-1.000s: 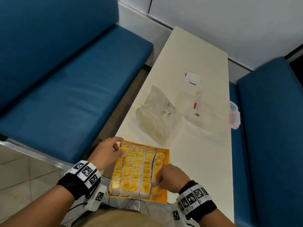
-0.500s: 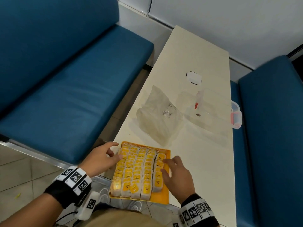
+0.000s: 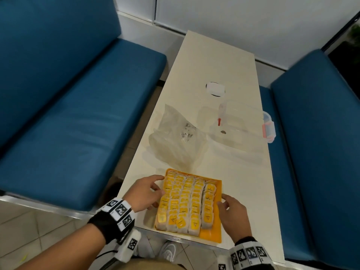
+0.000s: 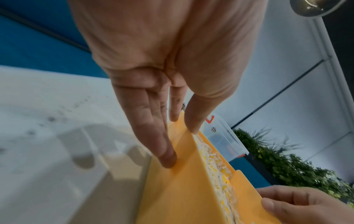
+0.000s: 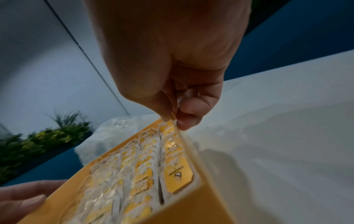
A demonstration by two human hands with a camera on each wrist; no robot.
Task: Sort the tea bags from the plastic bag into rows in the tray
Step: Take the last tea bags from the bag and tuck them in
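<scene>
An orange tray [image 3: 212,233] sits at the table's near edge, filled with several rows of yellow-tagged tea bags [image 3: 187,201]. My left hand [image 3: 148,191] holds the tray's left wall [image 4: 182,189], with straight fingers [image 4: 166,159] on the outside and the thumb on the rim. My right hand [image 3: 231,211] pinches the rim of the right wall [image 5: 191,209] between thumb and forefinger. The right row of tea bags [image 5: 178,177] lies just inside that wall. Beyond the tray, the crumpled clear plastic bag [image 3: 175,141] lies on the table and looks flat; I cannot see into it.
A clear lidded container [image 3: 239,129] with red clips stands at the table's right edge, behind the bag. A small white round object [image 3: 215,89] lies farther back. Blue benches [image 3: 78,114] flank the narrow table [image 3: 243,191] on both sides.
My right hand left the right row of tea bags, opened flat, then moved out to the tray's right wall. My left hand stayed at the left wall.
</scene>
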